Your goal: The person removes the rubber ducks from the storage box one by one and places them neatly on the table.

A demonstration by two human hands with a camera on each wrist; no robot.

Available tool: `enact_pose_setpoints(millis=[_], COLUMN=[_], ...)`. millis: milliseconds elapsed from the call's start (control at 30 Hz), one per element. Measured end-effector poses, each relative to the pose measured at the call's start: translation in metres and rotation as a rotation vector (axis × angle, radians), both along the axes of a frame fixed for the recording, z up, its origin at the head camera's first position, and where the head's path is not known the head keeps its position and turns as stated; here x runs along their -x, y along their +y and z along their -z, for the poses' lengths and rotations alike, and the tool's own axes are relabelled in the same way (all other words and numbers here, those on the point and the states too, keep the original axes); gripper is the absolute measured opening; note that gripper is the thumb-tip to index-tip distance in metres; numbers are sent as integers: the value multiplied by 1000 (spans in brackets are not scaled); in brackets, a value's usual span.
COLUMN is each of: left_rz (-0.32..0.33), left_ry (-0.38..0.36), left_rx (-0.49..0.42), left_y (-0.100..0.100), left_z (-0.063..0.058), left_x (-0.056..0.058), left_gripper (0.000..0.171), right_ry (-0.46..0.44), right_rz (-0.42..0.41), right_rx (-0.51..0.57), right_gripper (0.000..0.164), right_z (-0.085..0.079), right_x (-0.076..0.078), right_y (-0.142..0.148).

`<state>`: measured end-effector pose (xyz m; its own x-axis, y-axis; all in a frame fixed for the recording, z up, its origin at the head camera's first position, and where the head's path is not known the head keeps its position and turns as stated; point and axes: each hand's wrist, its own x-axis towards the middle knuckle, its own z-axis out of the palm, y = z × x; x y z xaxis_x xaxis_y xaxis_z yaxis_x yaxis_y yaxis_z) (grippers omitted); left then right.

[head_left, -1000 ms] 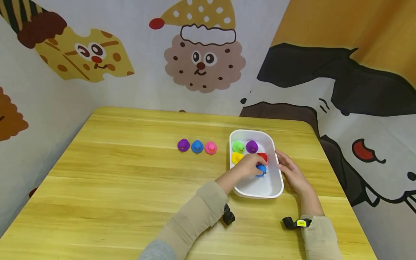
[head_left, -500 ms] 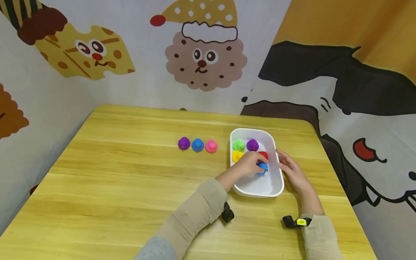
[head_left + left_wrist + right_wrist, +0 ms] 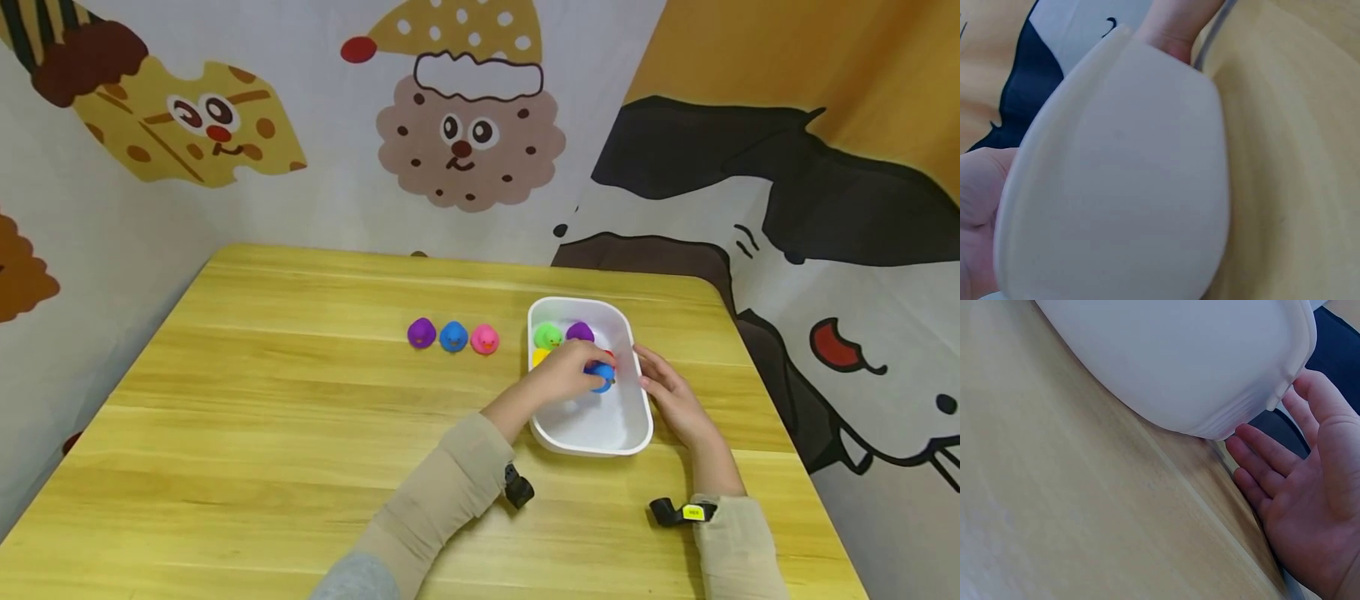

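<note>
Inside a white plastic bin (image 3: 592, 429), my left hand (image 3: 562, 373) pinches a blue rubber duck (image 3: 602, 382) between thumb and fingers. Partly behind that hand are a yellow duck (image 3: 540, 357) and a red duck (image 3: 611, 357). A green duck (image 3: 548, 336) and a purple duck (image 3: 581, 332) sit at the bin's far end. My right hand (image 3: 675, 402) touches the bin's right side with extended fingers. In the right wrist view, the right hand (image 3: 1310, 500) has its fingertips against the bin wall (image 3: 1179, 362). The bin wall (image 3: 1122, 169) hides the duck in the left wrist view.
Left of the bin, a purple duck (image 3: 422, 333), a blue duck (image 3: 453, 337) and a pink duck (image 3: 485, 339) stand in a row on the wooden table (image 3: 285, 433). A cartoon-printed cloth (image 3: 315, 200) hangs behind the table.
My left hand has shifted slightly toward the bin's far end with the blue duck, covering more of the yellow and red ducks. The right hand stays at the bin's side.
</note>
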<state>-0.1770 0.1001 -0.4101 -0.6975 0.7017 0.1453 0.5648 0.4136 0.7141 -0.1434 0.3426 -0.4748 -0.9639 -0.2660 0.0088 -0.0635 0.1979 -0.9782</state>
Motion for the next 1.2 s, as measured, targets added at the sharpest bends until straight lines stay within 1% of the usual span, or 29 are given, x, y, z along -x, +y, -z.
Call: enact_pose_setpoints(millis=[200,467,600,800,933,1100,1200], left_rz=[24,9,9,26,24,29,16], left_ry=[29,60,62,96,66,48,23], left_rx=[-38,-74,-100,-143,-158,-202,-217], left_y=[-12,-33,-45,-63,-75,-90,-99], left_z=[-10,-23,-30,-35,-38,-40,-42], left_x=[0,-4,-7,-8,-8,-7,-7], left_gripper=[32,33,33,32,32,33,33], right_ry=[-8,13,24,28,20,13,12], right_rz=[8,-2,-8,-5,-3,2,7], right_rx=[-14,22,38,35,28,18,12], right_gripper=[51,51,51,51,51,52,52], right_z=[-1,0,0,0,0,-1,-2], right_x=[0,1,1,0,-1,0,0], right_y=[-1,0,-1,-1,0,0,-1])
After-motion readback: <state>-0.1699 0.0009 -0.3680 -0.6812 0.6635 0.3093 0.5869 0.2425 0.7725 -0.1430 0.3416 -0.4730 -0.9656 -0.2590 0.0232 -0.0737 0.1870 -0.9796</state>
